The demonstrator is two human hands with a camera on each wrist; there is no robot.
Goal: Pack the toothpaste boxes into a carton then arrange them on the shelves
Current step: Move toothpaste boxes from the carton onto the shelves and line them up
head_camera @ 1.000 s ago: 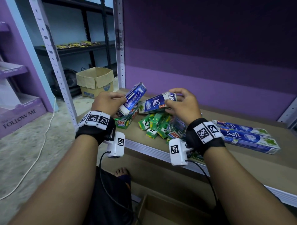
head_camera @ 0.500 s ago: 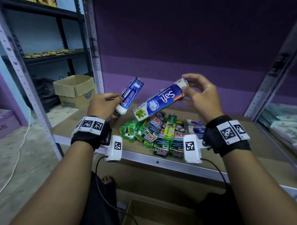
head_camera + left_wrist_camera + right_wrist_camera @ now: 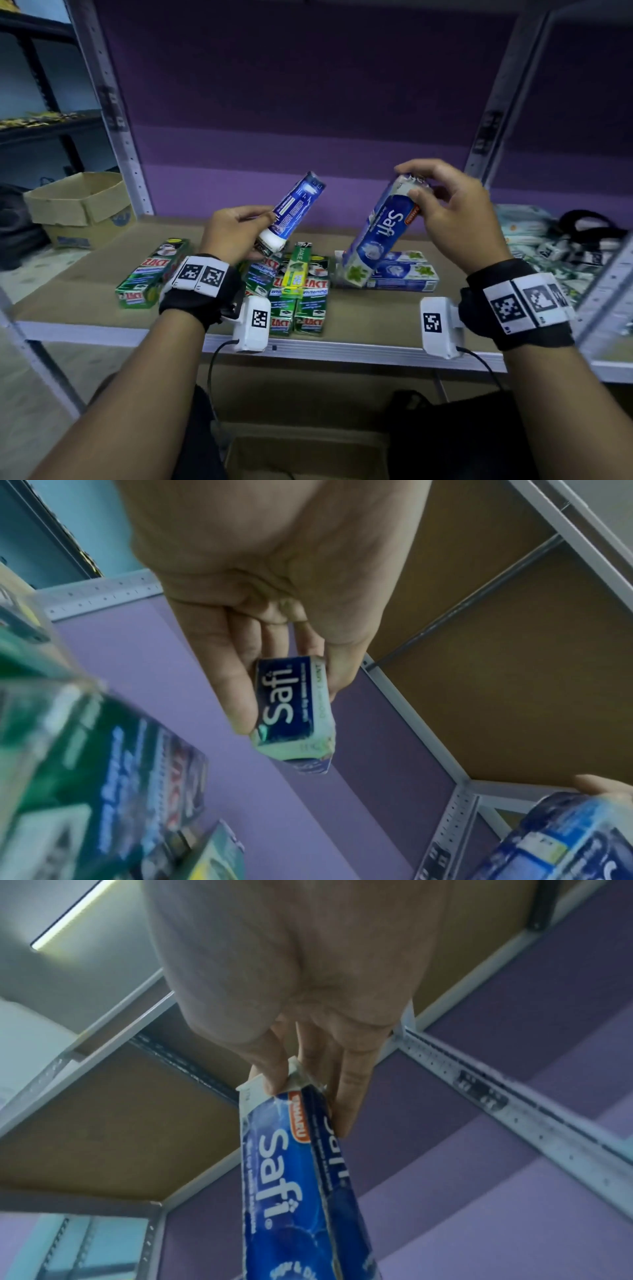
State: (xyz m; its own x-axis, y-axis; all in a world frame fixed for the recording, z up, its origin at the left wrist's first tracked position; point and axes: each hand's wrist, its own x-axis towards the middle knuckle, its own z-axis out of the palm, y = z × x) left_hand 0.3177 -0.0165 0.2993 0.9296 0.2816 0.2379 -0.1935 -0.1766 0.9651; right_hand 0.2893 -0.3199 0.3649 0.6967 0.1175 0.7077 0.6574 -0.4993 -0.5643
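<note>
My left hand (image 3: 236, 233) grips a small blue Safi toothpaste pack (image 3: 291, 216) by its white lower end, tilted up to the right; the left wrist view shows fingers and thumb pinching the pack (image 3: 294, 712). Above the shelf, my right hand (image 3: 445, 212) pinches the top end of a long blue Safi box (image 3: 380, 236), held steeply with its lower end over flat Safi boxes (image 3: 407, 274). In the right wrist view the thumb presses that box's (image 3: 294, 1177) end flap. Several green Zact boxes (image 3: 298, 298) and a yellow-green Darlie box (image 3: 298, 270) lie on the brown shelf board (image 3: 85, 294).
An open cardboard carton (image 3: 78, 205) stands on the floor at the left. Another carton (image 3: 308, 455) sits below the shelf by my legs. Grey shelf uprights (image 3: 113, 113) frame the bay. Patterned packs and a black strap (image 3: 555, 246) fill the bay to the right.
My right hand has swung the long Safi box from a shallow slant to nearly upright, its lower end down toward the shelf. My left hand keeps its pack. The view has shifted right.
</note>
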